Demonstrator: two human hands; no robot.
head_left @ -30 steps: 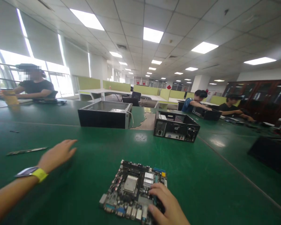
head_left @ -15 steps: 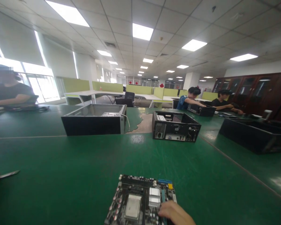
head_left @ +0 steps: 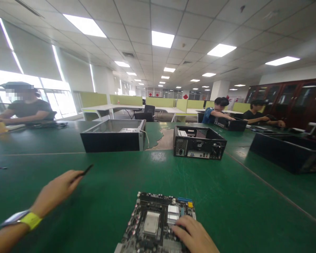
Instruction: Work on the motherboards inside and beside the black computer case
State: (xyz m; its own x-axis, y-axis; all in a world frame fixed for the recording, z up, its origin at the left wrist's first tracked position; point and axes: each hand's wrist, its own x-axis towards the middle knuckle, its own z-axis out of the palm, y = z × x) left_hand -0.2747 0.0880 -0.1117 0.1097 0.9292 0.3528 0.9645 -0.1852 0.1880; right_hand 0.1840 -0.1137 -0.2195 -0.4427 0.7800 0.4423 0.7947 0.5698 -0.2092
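Lifted since the first frame, the strip (head_left: 87, 170) is pinched in the grip of the left hand (head_left: 54, 193); the right hand (head_left: 196, 233), grip indeterminable, touches the motherboard (head_left: 152, 225) toward the near edge of the bench (head_left: 116, 179); carrying appears underway, calling for steadiness.

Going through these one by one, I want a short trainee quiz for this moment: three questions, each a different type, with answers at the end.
1. Which hand is on the circuit board? A) left only B) right only C) both
2. True or false: the left hand is holding nothing.
3. Fill in: the wristband on the left arm is ____ in colour.

Key:
1. B. The right hand has its fingers on the board.
2. False. It holds a thin dark strip.
3. Yellow-green.
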